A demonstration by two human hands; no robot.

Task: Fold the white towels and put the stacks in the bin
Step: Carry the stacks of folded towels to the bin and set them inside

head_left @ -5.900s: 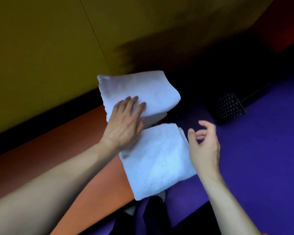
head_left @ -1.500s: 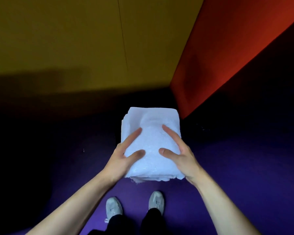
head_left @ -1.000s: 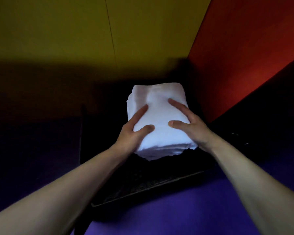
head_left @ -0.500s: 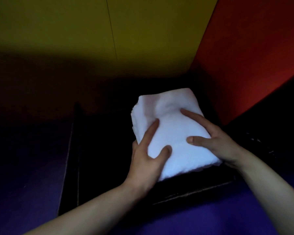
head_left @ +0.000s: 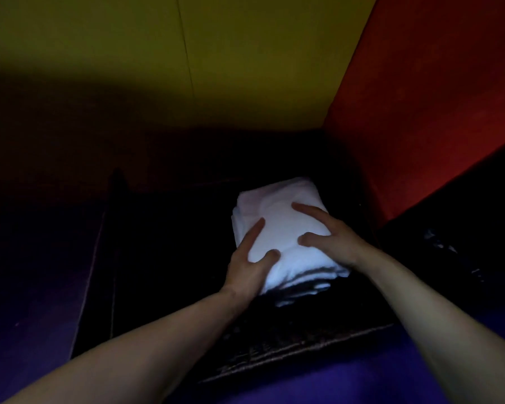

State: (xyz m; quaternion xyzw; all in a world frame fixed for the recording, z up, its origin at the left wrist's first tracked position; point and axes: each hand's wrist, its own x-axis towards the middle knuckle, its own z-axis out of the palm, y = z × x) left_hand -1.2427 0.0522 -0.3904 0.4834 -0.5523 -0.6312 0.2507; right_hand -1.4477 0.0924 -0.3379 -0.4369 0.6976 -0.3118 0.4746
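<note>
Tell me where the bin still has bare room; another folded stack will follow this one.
The bin looks bare across its left half, between its left wall and the stack of white towels, though it is dark there. The right side is crowded: the stack sits toward the right wall, with the left hand and right hand gripping it.

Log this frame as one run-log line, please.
phase: placing | towel stack: inside dark bin, right side | left hand: grips stack | right hand: grips stack | release: not yet
</note>
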